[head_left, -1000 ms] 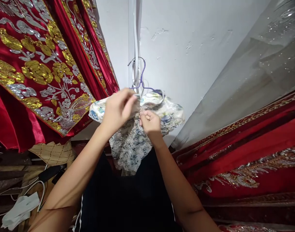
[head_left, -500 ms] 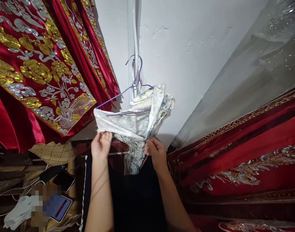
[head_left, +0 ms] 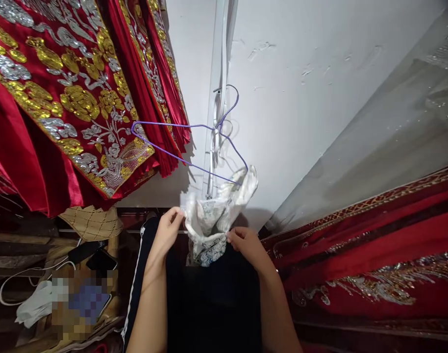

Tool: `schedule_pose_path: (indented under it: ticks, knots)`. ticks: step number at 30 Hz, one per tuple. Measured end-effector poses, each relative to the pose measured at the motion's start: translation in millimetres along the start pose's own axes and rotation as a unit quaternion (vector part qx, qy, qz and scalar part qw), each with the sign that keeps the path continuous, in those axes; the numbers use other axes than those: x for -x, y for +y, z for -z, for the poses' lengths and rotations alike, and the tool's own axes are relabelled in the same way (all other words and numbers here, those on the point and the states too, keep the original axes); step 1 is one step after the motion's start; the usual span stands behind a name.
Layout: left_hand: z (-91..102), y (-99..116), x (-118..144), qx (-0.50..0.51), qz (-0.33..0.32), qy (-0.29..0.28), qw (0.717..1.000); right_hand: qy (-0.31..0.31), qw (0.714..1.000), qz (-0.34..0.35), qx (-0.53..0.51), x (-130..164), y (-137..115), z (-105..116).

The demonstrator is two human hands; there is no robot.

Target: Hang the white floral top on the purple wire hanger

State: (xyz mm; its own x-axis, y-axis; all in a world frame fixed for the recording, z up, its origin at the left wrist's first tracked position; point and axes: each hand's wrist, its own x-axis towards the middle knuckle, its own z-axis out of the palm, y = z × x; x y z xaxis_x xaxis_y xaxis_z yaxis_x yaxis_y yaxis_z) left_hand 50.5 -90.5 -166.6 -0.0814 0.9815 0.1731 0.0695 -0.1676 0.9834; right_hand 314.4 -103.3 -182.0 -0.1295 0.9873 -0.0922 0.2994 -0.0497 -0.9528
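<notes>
A purple wire hanger (head_left: 194, 165) hangs tilted by its hook against the white wall, its left arm bare. From its right end hangs a pale garment (head_left: 209, 240) with a grey-blue swirling pattern and a white edge. My left hand (head_left: 168, 226) pinches the garment's left edge between thumb and fingers. On the other side my right hand (head_left: 244, 242) is closed on the front edge, fingertips pressed together on the cloth. The garment's opening faces up between my hands, and its lower part hangs over my dark clothing.
Red garments with gold and silver embroidery (head_left: 80, 103) hang at the left. Sheer grey fabric (head_left: 385, 122) and red beaded cloth (head_left: 374, 264) line the right. At the lower left, a bamboo seat (head_left: 112, 255) bears phones, a white cable and a white bag (head_left: 35, 304).
The garment's left side has come off the hanger's left arm and moved down and right with my left hand. The hanger has tilted; its right end is lower.
</notes>
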Motion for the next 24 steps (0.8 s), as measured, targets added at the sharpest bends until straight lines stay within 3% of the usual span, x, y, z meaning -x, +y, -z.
schedule_pose_path:
  ticks: [4, 7, 9, 13, 16, 18, 19, 22, 24]
  knots:
    - [-25.2, 27.7, 10.7, 0.13, -0.017, -0.005, 0.991, 0.011, 0.997, 0.068, 0.022, 4.5, -12.1, -3.8]
    - [-46.2, 49.2, 21.1, 0.137, -0.043, -0.035, 0.989, -0.114, 0.981, 0.143, -0.061, 7.6, -36.3, -19.1]
    - [-54.5, 59.3, 26.0, 0.114, -0.083, -0.051, 0.989, -0.165, 0.961, 0.174, -0.14, 7.4, -51.2, -33.0]
    - [-50.7, 62.3, 24.2, 0.079, -0.146, -0.074, 0.983, -0.176, 0.936, 0.152, -0.264, 2.3, -74.9, -42.7]
    - [-34.4, 48.8, 17.0, 0.009, -0.106, -0.204, 0.973, -0.211, 0.937, 0.161, -0.227, -8.8, -98.5, -19.8]
    - [-18.8, 37.9, 11.9, -0.1, -0.062, -0.283, 0.952, -0.162, 0.954, 0.204, -0.15, -23.2, -116.8, 3.0]
    - [-9.6, 33.7, 9.2, -0.154, -0.049, -0.293, 0.942, -0.117, 0.96, 0.225, -0.122, -33.2, -125.0, 13.5]
    - [23.3, 30.1, -1.1, -0.268, -0.047, -0.248, 0.93, 0.024, 0.954, 0.285, -0.095, -73.7, -136.8, 32.8]
    - [46.3, 33.9, -9.4, -0.312, -0.045, -0.234, 0.92, 0.067, 0.946, 0.305, -0.084, -104.7, -131.7, 34.2]
